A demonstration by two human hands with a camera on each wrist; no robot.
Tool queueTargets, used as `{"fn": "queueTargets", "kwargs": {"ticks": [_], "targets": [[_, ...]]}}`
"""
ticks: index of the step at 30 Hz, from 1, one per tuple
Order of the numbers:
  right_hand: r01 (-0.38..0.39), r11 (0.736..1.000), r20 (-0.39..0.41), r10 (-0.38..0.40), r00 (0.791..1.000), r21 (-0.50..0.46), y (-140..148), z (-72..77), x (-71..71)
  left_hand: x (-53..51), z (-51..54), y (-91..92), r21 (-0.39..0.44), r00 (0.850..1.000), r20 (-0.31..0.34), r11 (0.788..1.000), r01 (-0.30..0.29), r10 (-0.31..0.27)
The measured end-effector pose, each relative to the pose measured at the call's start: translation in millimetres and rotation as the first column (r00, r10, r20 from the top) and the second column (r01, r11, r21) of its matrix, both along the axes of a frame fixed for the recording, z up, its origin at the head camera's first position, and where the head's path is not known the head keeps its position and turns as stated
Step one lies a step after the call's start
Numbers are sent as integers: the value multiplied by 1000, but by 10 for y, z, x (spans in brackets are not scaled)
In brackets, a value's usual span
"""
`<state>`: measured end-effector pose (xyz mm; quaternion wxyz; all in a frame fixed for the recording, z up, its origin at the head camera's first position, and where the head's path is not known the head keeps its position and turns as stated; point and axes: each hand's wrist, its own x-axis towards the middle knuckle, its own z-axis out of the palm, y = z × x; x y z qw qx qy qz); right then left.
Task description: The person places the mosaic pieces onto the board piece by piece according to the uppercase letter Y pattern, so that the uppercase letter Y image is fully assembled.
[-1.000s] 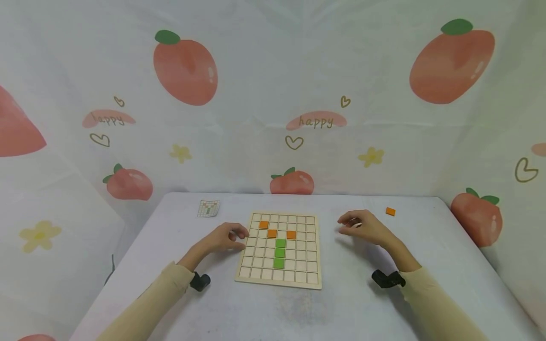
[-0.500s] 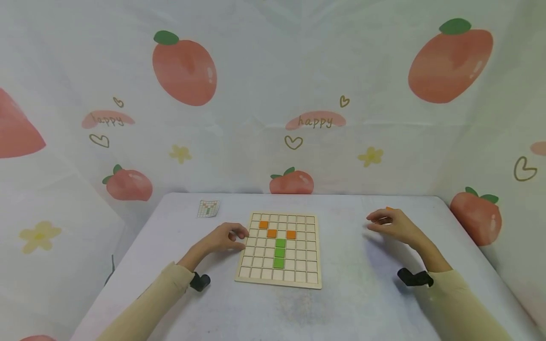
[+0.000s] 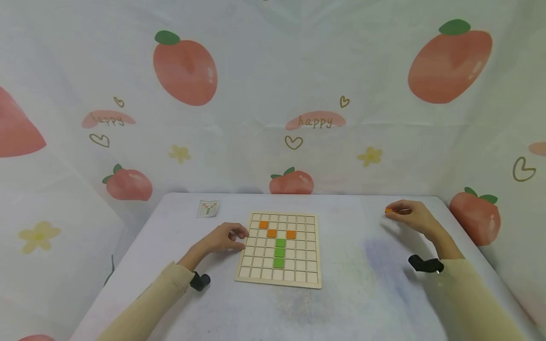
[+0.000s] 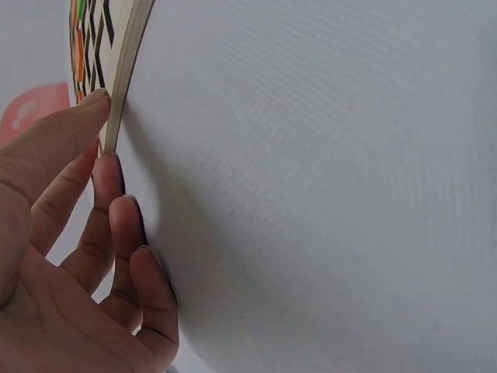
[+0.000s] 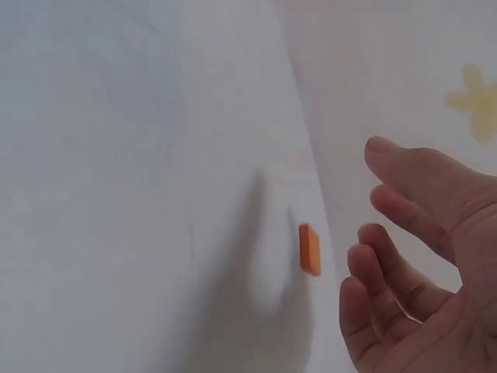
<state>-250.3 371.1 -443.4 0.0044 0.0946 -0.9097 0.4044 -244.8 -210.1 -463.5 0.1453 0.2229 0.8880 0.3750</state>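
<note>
A square wooden grid board (image 3: 260,277) lies on the table with orange tiles and green tiles (image 3: 279,253) in some of its cells. My left hand (image 3: 222,238) rests at the board's left edge, thumb and fingertips touching it side by side; in the left wrist view the thumb meets the board's edge (image 4: 116,101). Far to the right, my right hand (image 3: 411,215) hovers by a loose orange tile (image 5: 309,249). The right wrist view shows that tile on the table, apart from the spread thumb and fingers. From the head, the fingertips partly cover it.
A small card (image 3: 208,208) printed with a coloured grid pattern lies at the table's back left. Behind the white table (image 3: 341,303) hangs a white cloth (image 3: 239,94) with fruit prints.
My right hand has moved right and away from the board to the loose orange tile at the back right. The left hand and the board have stayed put.
</note>
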Motion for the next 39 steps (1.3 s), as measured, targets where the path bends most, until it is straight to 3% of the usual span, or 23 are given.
{"fn": "queueTargets", "kwargs": {"ticks": [6, 13, 19, 24, 28, 39], "targets": [[43, 999, 43, -44, 998, 33, 98, -34, -102, 8, 18, 6, -7, 1000, 6, 1000, -8, 9], [24, 1000, 101, -26, 995, 21, 117, -102, -233, 16, 23, 9, -25, 999, 13, 999, -34, 34], [10, 999, 85, -13, 996, 44, 118, -159, -323, 11, 13, 8, -25, 999, 7, 999, -31, 31], [41, 997, 102, -48, 994, 65, 123, -227, -396, 4, 5, 5, -19, 1000, 5, 999, -26, 26], [75, 994, 130, -85, 988, 85, 123, -247, -417, 6, 4, 3, -18, 1000, 7, 999, -28, 29], [74, 993, 75, -80, 994, 90, 125, -236, -387, 14, 26, 34, -32, 999, 20, 998, -45, 46]]}}
